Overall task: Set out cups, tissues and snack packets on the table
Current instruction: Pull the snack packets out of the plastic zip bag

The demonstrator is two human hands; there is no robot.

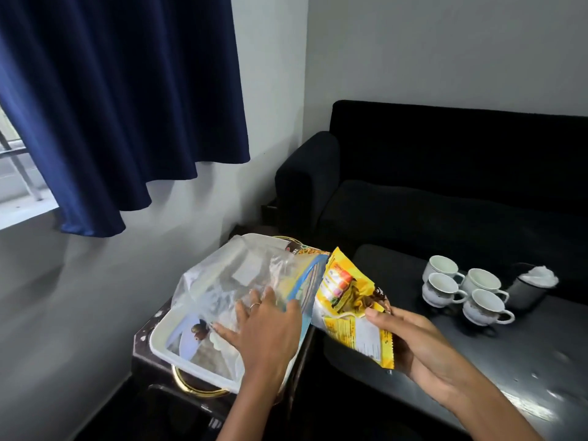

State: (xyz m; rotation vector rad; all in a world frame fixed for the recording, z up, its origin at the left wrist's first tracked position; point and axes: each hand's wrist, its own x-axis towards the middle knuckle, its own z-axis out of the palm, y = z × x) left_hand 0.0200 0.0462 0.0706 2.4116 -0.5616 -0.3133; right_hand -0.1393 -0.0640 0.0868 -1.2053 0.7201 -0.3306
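Note:
My right hand grips a yellow snack packet by its lower edge, held in the air between a white tub and the dark table. My left hand lies with fingers spread on a clear plastic bag that sits in the white tub; more packets show through the bag. Several white cups stand together on the table. Behind them is a dark holder with white tissues.
The tub rests on a dark tray with gold handles on a small stand to the left of the table. A black sofa lies behind the table. A blue curtain hangs over the window at left.

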